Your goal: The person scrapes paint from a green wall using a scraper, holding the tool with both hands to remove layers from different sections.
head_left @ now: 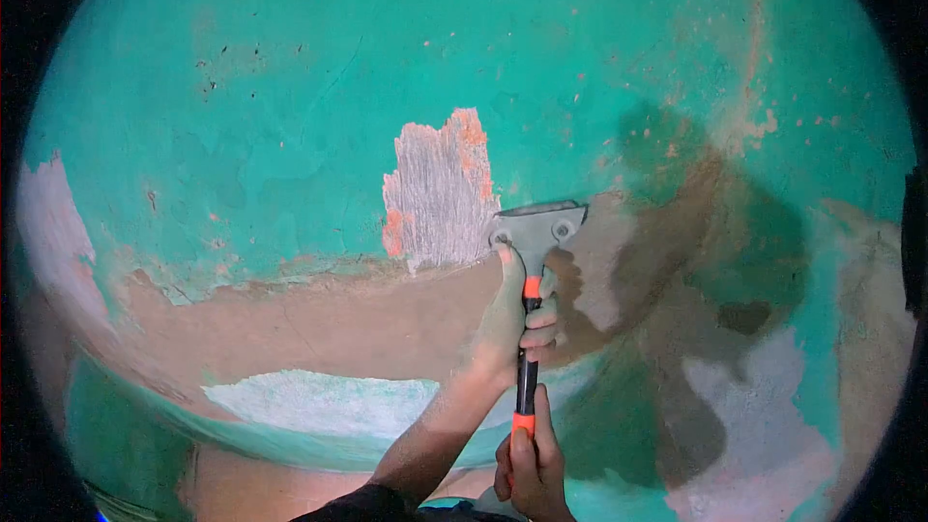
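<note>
A long-handled wall scraper (527, 382) with a grey metal head and a black and orange handle stands nearly upright in front of the wall. Its wide blade lies along the lower edge of the green paint, just right of a scraped pale patch (440, 193). My left hand (522, 314) wraps the upper handle below the head, thumb stretched up towards a bolt. Dust coats its fingers. Lower down, my right hand (534, 474) grips the orange end of the handle.
Green paint (290, 87) covers the upper wall, with small chips and scratches. Below runs a bare brown band (290, 324), then a whitish patch (329, 404) above a curved lower edge. A dark shadow falls across the wall on the right.
</note>
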The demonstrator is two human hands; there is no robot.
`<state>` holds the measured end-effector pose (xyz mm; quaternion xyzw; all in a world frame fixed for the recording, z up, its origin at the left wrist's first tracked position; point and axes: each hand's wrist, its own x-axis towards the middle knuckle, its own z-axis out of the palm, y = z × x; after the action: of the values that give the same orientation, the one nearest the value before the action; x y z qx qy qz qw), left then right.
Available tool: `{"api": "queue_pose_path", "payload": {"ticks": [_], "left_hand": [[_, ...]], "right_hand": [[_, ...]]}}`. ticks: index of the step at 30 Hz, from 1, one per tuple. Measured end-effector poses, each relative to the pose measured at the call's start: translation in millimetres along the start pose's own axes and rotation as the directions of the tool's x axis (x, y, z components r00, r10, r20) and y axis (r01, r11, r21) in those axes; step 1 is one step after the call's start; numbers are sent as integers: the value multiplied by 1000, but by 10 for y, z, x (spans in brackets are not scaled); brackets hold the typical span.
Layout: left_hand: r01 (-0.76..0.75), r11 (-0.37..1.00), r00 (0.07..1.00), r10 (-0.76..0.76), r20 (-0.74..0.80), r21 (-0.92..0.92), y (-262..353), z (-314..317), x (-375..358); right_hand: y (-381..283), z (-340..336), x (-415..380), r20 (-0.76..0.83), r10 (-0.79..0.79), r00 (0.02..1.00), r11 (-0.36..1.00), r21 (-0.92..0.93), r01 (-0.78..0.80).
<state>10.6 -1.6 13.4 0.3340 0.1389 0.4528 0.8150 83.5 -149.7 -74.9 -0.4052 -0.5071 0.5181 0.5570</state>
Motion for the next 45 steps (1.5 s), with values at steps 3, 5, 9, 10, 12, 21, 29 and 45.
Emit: {"api": "queue_pose_path", "payload": {"ticks": [3, 5, 9, 10, 12, 21, 29, 45], "left_hand": [[11, 1000, 998, -9, 54, -22, 59, -4, 38], [10, 999, 998, -8, 67, -34, 48, 0, 43], [17, 999, 998, -14, 67, -39, 78, 2, 30], [18, 998, 996, -13, 93, -56, 91, 9, 44], [-1, 999, 997, 5, 78, -41, 60, -24, 33], [11, 1000, 999, -10, 51, -21, 139, 37, 27], [23, 997, 994, -16, 106, -68, 107, 21, 32], [5, 993, 998, 3, 68, -119, 45, 81, -22]], "right_hand": [[15, 27, 175, -11, -119, 993, 992, -39, 118], [21, 37, 101, -45, -66, 997, 998, -15, 65], [4, 77, 127, -22, -109, 994, 993, -48, 108], [23, 79, 150, -22, -148, 989, 986, -80, 146], [-41, 77, 107, -26, -84, 996, 992, -93, 81], [69, 65, 176, -47, -131, 990, 983, -138, 123], [-150, 112, 130, -73, -55, 996, 985, -169, 42], [-115, -1, 27, -3, -221, 975, 963, -158, 218]]}}
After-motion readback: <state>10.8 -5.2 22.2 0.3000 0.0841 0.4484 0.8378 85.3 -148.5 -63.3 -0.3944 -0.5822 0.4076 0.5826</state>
